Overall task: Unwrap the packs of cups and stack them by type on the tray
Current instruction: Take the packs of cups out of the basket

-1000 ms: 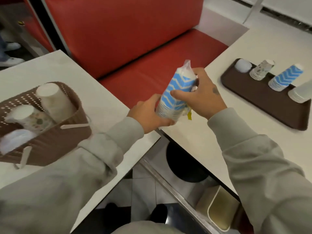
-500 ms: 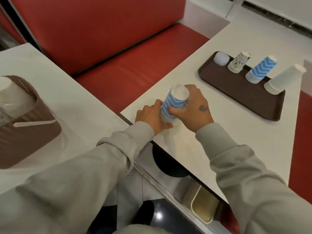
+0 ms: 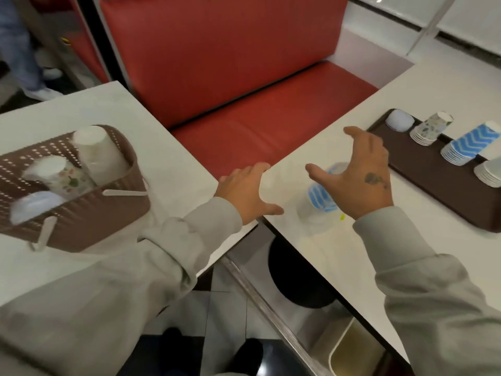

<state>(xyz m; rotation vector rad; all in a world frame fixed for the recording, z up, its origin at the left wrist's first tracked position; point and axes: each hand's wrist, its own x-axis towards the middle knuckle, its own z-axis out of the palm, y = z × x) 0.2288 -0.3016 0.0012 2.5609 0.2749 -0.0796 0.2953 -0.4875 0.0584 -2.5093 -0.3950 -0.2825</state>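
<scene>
Spreading left hand [image 3: 245, 192] and right hand [image 3: 355, 180] wide, empty, flanking blue-striped pack [image 3: 318, 198] on counter [image 3: 352, 253]; seeing cup stacks [image 3: 471, 143] on tray [image 3: 433, 191], packs [image 3: 95, 153] in basket [image 3: 81, 221].

Your two hands are open on either side of the wrapped pack of blue-and-white zigzag paper cups [image 3: 320, 198].

The pack stands on the white table on your right [image 3: 339, 253], partly hidden behind your right hand [image 3: 360, 183], whose fingers are spread. Your left hand [image 3: 248, 192] is near it at the table's corner, holding nothing. Farther right, the dark brown plastic tray [image 3: 433, 185] carries a floral stack [image 3: 431, 128], a blue zigzag stack [image 3: 469, 145] and a plain white stack [image 3: 490, 172]. The brown perforated basket [image 3: 81, 215] on the left holds more cups.
</scene>
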